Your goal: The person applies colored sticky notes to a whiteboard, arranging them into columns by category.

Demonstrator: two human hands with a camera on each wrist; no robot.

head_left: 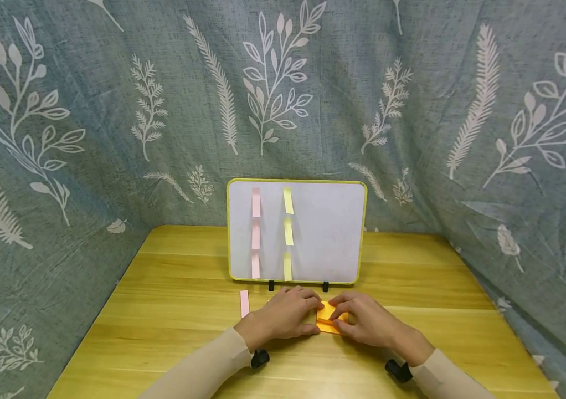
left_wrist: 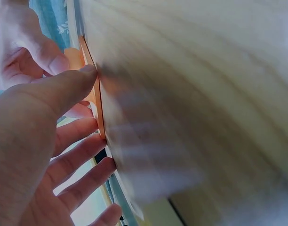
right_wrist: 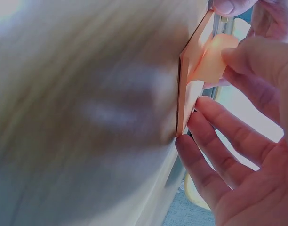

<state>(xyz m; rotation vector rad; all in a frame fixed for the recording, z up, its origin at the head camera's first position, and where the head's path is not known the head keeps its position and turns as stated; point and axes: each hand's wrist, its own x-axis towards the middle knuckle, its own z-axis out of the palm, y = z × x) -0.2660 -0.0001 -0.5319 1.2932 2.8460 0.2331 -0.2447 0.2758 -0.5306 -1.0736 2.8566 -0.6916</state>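
Note:
A square orange sticky note pad lies on the wooden table in front of the whiteboard. My left hand holds its left side, thumb at the near corner and index finger at the far one. In the left wrist view that thumb presses the edge of the pad, the other fingers spread along the table. My right hand pinches the loose end of the top orange sheet between thumb and index finger. This sheet curls up off the pad; the right hand's remaining fingers spread beside the pad's edge.
Behind the hands a yellow-framed whiteboard stands on small black feet. It bears a column of pink strips and one of yellow strips. A pink piece lies left of my left hand, partly covered by it. Patterned cloth surrounds the table.

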